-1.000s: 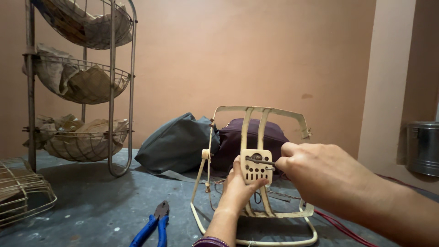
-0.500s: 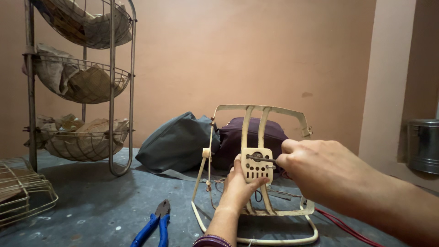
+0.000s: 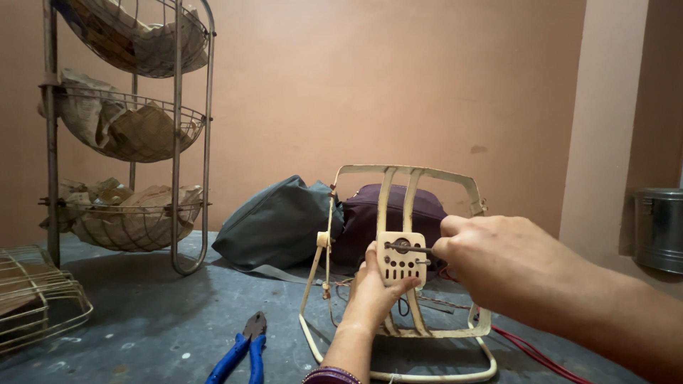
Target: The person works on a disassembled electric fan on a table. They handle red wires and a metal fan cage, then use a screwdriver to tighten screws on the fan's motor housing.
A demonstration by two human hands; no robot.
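I see a tall wire rack (image 3: 178, 135) at left with three baskets stuffed with crumpled paper, standing on the grey desk (image 3: 142, 327). Behind the work, against the wall, a grey bag (image 3: 274, 224) lies touching a dark purple bag (image 3: 370, 213). A wire guard (image 3: 32, 299) sits at the far left edge, and a metal tin (image 3: 658, 227) stands at the far right on a ledge.

In the middle stands a cream frame (image 3: 398, 270), upright on the desk, its curved base on the surface. On its two centre bars sits a small square plate (image 3: 400, 259) with slots and holes.

My right hand (image 3: 512, 267) comes in from the right, grip clenched around a thin dark tool (image 3: 409, 248) whose tip meets the upper part of the plate; I cannot tell what kind of tool. My left hand (image 3: 376, 291) comes up from below, fingers behind the plate and thumb along its lower front edge, grip closed on the plate, steadying it.

Red wire (image 3: 530, 352) trails from the frame's base to the right. Blue-handled pliers (image 3: 242, 348) lie flat on the desk, left of the frame, apart from both hands.
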